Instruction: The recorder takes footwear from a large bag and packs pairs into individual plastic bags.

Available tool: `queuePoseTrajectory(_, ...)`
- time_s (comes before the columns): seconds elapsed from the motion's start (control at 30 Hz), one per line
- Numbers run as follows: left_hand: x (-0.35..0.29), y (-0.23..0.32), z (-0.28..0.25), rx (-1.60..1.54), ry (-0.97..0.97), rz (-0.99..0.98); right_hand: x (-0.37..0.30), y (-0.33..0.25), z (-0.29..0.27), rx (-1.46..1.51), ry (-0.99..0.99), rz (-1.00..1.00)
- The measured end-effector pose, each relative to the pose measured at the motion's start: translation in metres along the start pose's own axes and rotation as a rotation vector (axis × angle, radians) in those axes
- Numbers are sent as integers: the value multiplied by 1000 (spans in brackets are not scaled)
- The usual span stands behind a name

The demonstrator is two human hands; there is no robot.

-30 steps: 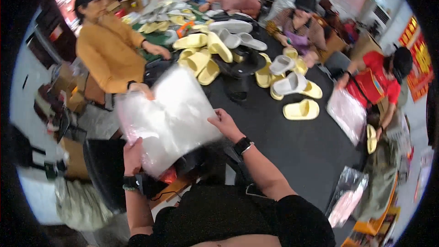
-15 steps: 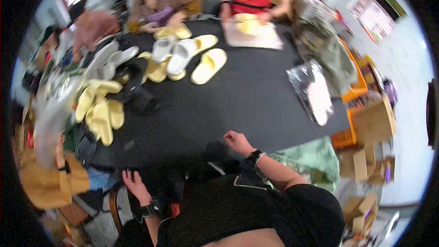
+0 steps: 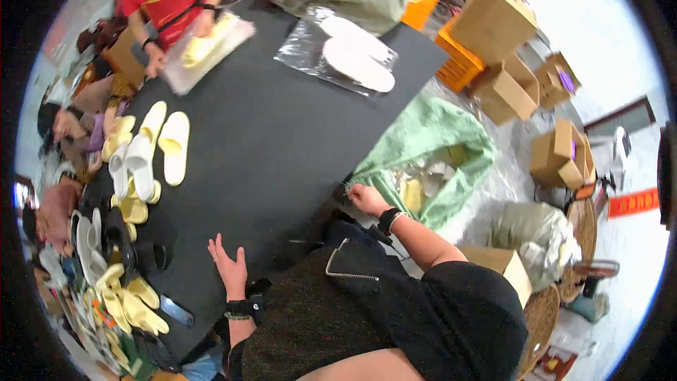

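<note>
My left hand [image 3: 229, 268] is over the near part of the black table [image 3: 261, 169], empty, its fingers spread. My right hand [image 3: 368, 200] is closed at the table's right edge, beside the rim of a green woven sack [image 3: 451, 116]; what its fingers hold, if anything, is hidden. Inside the open sack, yellow slippers [image 3: 413, 194] and clear wrapping show. A pair of pale pinkish slippers [image 3: 358, 63] lies on a clear plastic bag [image 3: 300, 49] at the table's far side. White slippers [image 3: 141, 162] and a yellow slipper [image 3: 174, 148] rest at the left.
Across the table, a person in red [image 3: 166, 0] handles a yellow slipper [image 3: 210, 41] on a clear bag. More yellow slippers [image 3: 130, 303] and a phone [image 3: 176, 310] lie at near left. Orange crates [image 3: 458, 60] and cardboard boxes [image 3: 504, 88] stand on the right.
The view has swung to the right, bringing the green sack into fuller sight. My left hand has come up over the table; my right hand is now beside the sack's rim.
</note>
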State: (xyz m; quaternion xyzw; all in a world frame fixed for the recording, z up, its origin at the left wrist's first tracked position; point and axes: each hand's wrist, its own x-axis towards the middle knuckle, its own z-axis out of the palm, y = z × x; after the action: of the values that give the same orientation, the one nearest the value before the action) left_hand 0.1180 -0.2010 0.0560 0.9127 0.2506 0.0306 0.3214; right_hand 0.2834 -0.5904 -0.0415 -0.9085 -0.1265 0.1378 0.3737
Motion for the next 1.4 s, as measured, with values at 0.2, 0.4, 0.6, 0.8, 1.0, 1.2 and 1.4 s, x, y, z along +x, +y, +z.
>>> queuePoseTrajectory(0.2, 43, 49, 52, 53, -125, 64, -49, 120, -23, -73, 126, 263)
queuePoseTrajectory(0.4, 73, 68, 120, 110, -169, 125, -78, 174, -36, -54, 56, 394)
queuePoseTrajectory(0.6, 57, 74, 147, 322, -509, 54, -100, 176, -41, -65, 58, 513)
queuePoseTrajectory(0.8, 54, 74, 151, 425, -523, 119, -147, 161, -13, -46, 103, 565)
queuePoseTrajectory(1.0, 55, 68, 150, 423, -483, 203, -183, 139, 9, -17, 119, 584)
queuePoseTrajectory(1.2, 59, 66, 148, 487, -527, 252, -212, 135, 32, 35, 106, 685)
queuePoseTrajectory(1.4, 57, 76, 144, 515, -552, 233, -222, 152, 17, 82, 147, 777)
